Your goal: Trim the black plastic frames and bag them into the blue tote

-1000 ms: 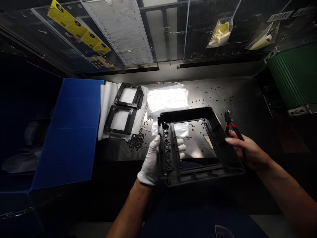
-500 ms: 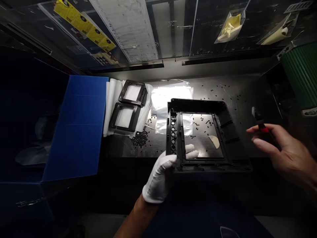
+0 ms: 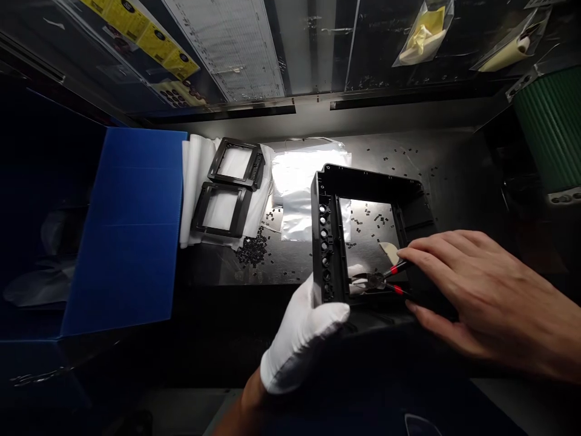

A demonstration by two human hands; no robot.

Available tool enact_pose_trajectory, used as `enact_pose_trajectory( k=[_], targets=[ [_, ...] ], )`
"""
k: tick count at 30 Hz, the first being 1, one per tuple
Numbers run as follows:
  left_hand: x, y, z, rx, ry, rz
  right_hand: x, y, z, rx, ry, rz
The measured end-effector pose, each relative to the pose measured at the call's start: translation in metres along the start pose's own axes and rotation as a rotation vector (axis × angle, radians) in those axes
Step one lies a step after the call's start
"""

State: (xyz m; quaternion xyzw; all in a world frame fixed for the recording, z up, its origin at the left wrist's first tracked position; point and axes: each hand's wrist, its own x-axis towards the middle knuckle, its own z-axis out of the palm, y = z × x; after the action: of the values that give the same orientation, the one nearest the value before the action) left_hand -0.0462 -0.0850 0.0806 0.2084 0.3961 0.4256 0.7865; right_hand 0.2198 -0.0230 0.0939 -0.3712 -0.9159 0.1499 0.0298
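Note:
My left hand (image 3: 302, 336), in a white glove, grips the near left corner of a black plastic housing (image 3: 327, 242) and holds it tilted above the bench's front edge. The housing has a large rectangular window and a row of round holes down its left side. Bare, my right hand (image 3: 472, 290) is closed around a pair of side cutters (image 3: 393, 280) with black and red handles. Their jaws are parted and lie over the lower part of the window, near the housing's inner edge. Whether they touch the plastic I cannot tell.
Two black frames (image 3: 220, 209) lie on white cloth (image 3: 190, 194) beside a blue box (image 3: 124, 230). A silvery sheet (image 3: 297, 209) lies mid-bench. Small black bits are heaped (image 3: 252, 248) and scattered on the metal bench (image 3: 290, 266). A green ribbed unit (image 3: 551, 127) stands at right.
My right hand has brought the side cutters leftward from beside the housing to over its window. The housing has tilted, its left side now more raised.

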Motion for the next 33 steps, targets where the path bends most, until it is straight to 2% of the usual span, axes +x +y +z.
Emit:
enact_pose_trajectory(
  k=[4, 7, 17, 26, 33],
  targets=[
    [-0.003, 0.000, -0.001, 0.084, 0.036, -0.025, 0.007, -0.012, -0.007, -0.066, -0.021, -0.023],
    [-0.004, 0.000, -0.001, 0.129, 0.021, -0.030, 0.010, -0.018, -0.010, -0.108, -0.051, -0.015],
    [-0.004, 0.003, 0.007, 0.123, -0.017, -0.026, 0.014, -0.031, -0.012, -0.170, -0.104, 0.008],
    [-0.006, 0.002, 0.011, 0.231, 0.089, -0.071, 0.013, -0.040, -0.011, -0.216, -0.153, 0.038],
    [-0.008, 0.000, 0.013, 0.312, 0.124, -0.106, 0.015, -0.043, -0.009, -0.244, -0.180, 0.033]
  ],
)
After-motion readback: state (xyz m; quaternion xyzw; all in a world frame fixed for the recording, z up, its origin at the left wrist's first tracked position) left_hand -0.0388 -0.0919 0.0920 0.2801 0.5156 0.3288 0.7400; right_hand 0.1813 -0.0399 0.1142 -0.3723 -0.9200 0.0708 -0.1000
